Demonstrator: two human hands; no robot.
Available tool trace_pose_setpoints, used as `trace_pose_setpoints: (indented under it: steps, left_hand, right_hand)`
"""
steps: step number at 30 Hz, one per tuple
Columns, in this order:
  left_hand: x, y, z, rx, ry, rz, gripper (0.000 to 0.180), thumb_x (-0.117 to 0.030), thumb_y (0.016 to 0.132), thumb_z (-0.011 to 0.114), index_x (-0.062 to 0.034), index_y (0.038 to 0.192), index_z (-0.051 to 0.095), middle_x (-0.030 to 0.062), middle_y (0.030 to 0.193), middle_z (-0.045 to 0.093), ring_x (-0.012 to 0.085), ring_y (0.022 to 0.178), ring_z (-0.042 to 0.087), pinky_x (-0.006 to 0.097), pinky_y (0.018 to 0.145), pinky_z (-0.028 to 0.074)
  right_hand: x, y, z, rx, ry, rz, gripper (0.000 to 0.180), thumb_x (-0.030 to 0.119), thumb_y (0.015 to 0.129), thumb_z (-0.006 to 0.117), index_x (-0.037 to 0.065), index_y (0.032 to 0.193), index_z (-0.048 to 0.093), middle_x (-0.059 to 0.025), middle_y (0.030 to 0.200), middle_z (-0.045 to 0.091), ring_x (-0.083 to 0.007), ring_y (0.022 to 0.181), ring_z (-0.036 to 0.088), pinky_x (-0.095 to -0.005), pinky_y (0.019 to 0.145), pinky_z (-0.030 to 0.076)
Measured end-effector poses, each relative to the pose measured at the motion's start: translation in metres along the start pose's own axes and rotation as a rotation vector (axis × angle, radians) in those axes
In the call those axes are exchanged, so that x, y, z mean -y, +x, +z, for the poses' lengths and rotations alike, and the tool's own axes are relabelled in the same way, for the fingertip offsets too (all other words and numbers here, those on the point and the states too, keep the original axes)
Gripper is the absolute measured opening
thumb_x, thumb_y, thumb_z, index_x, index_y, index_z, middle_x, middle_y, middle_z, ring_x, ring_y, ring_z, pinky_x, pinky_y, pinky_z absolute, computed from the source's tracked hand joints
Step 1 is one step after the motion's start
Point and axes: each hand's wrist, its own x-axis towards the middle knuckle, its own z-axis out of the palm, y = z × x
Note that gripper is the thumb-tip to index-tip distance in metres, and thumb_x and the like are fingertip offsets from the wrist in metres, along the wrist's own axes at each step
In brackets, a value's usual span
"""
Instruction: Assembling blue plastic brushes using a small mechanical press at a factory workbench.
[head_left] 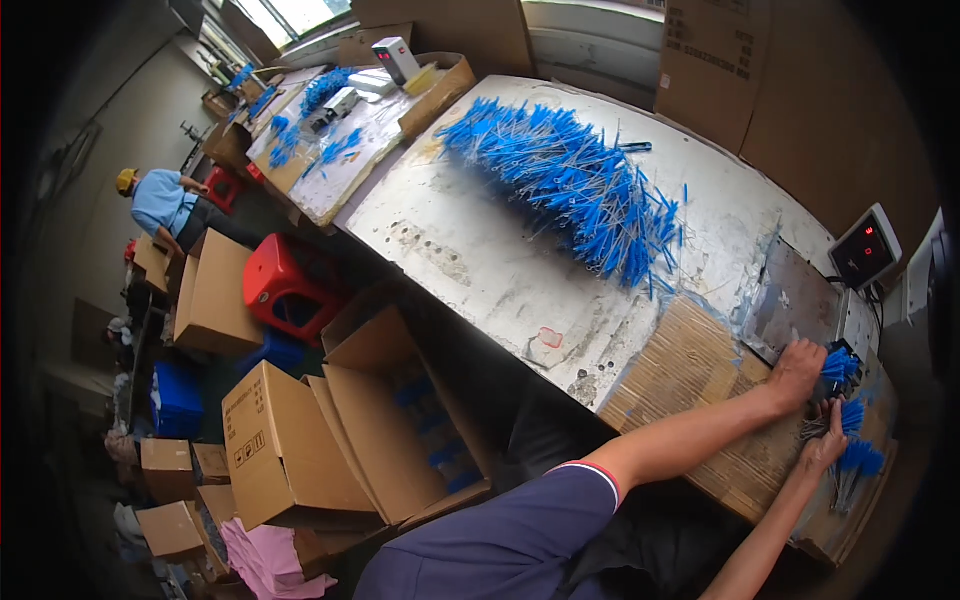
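Observation:
At the right end of the table my left hand (797,374) is closed, knuckles up, beside a grey metal machine (797,300). Against its fingertips lies a cluster of blue-tipped thin rods (840,366); what the fingers pinch is hidden. Just nearer, my right hand (824,447) closes round pale thin rods whose blue ends (852,416) stick out past the fingers. Another blue-tipped bundle (858,459) lies right of that hand on cardboard. A long heap of the same blue and pale rods (570,180) covers the table's far middle.
A counter display with red digits (866,248) stands behind the machine. Flat cardboard (690,370) covers the white table's (430,220) near right part. Left of the table are an open carton (345,400), a red stool (285,285), a second worktable (350,180) and a person in blue (165,205).

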Motion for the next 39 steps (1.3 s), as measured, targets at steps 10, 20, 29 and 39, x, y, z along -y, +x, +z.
trace_pose_setpoints:
  steps: [10,20,29,39]
  left_hand:
    - [0.011,0.0,-0.003,-0.035,-0.044,-0.032,0.016,-0.003,0.075,0.057,-0.0024,0.091,0.059,0.016,0.096,0.06,0.034,0.097,0.055,0.043,0.089,0.043]
    - [0.01,-0.002,0.008,-0.03,0.178,0.009,0.015,-0.01,0.075,0.062,-0.0036,0.088,0.061,0.0134,0.091,0.061,0.0291,0.096,0.057,0.042,0.092,0.043]
    - [0.008,0.006,-0.017,-0.212,-0.461,-0.136,0.036,0.004,0.081,0.059,-0.0025,0.115,0.047,0.024,0.091,0.063,0.0467,0.089,0.062,0.052,0.075,0.049]
    - [0.023,0.002,-0.02,-0.24,-0.37,-0.244,0.034,0.002,0.082,0.061,-0.0031,0.114,0.052,0.0255,0.094,0.065,0.0481,0.095,0.061,0.054,0.08,0.046]
  right_hand:
    - [-0.012,-0.017,0.026,-0.165,-0.327,-0.351,0.025,0.012,0.093,0.073,-0.005,0.111,0.07,-0.0084,0.094,0.07,-0.0158,0.075,0.065,-0.0293,0.073,0.056]
    - [-0.008,-0.034,0.041,-0.062,-0.279,-0.35,0.018,0.012,0.093,0.072,-0.002,0.104,0.073,-0.0078,0.089,0.071,-0.0136,0.071,0.064,-0.0288,0.059,0.051]
    - [-0.017,-0.017,0.024,-0.083,-0.17,-0.191,0.019,0.012,0.09,0.075,-0.004,0.099,0.072,-0.0074,0.085,0.07,-0.0145,0.068,0.064,-0.0282,0.059,0.052]
    - [-0.011,-0.036,0.047,-0.06,-0.205,-0.17,0.012,0.011,0.092,0.071,-0.001,0.089,0.067,-0.0037,0.076,0.065,-0.0109,0.063,0.057,-0.0255,0.053,0.042]
